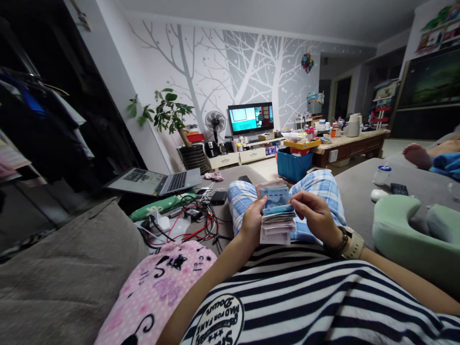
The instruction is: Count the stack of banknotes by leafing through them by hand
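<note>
A stack of banknotes (277,221) is over my lap, between my two hands. My left hand (253,215) grips the stack along its left side, thumb on top. Blue notes lie uppermost, with pinkish ones behind and paler ones folded down toward me. At the upper right edge, my right hand (313,213) pinches the corner of a blue banknote (278,209) between thumb and fingers. A watch and a bead bracelet circle my right wrist. Blue plaid trousers (323,191) show beneath the notes.
Left on the sofa are an open laptop (154,182), tangled cables (201,223) and a pink blanket (161,287). Toward the right lie a green neck pillow (395,230), a remote (398,189) and a lidded cup (381,175). Another person's foot (417,155) rests farther back. A blue bin (294,165) stands ahead.
</note>
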`<state>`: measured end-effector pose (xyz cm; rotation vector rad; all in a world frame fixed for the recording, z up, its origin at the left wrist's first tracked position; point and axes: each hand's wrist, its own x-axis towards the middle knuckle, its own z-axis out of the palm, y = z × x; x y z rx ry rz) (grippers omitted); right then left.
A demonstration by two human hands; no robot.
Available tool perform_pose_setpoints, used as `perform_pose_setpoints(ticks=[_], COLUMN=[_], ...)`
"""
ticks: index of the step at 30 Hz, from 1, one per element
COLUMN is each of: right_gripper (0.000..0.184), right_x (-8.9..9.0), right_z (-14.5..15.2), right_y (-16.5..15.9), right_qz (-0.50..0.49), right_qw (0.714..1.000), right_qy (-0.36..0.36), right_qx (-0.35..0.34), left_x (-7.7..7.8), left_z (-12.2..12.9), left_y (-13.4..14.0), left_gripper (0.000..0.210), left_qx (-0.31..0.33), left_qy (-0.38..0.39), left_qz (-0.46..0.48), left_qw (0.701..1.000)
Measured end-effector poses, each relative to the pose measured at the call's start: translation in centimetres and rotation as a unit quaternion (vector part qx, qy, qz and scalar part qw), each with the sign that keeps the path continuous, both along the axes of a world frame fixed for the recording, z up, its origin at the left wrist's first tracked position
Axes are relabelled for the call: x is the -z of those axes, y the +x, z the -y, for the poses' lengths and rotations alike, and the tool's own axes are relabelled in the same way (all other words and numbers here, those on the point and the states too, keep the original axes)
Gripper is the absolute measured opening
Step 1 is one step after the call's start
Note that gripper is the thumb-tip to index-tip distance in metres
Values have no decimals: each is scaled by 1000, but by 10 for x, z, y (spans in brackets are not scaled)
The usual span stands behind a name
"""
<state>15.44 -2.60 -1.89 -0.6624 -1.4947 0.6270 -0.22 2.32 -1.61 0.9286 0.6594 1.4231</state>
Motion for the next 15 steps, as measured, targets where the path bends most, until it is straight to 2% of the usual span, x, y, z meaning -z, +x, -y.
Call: perform_pose_setpoints(ticks=[8,15], right_gripper=[27,19], right_x=[-4,1], right_z=[5,0], right_y=[-1,-1], right_qz=[17,-5], right_qw=[1000,999], right_qy=[-1,13], right_qx=[-1,29], left_x=[2,0], left_z=[2,7], left_y=[2,0], left_gripper=[15,18], left_qx=[94,104], left_qy=[-7,-11], left_qz=[24,19], left_qw=[995,994])
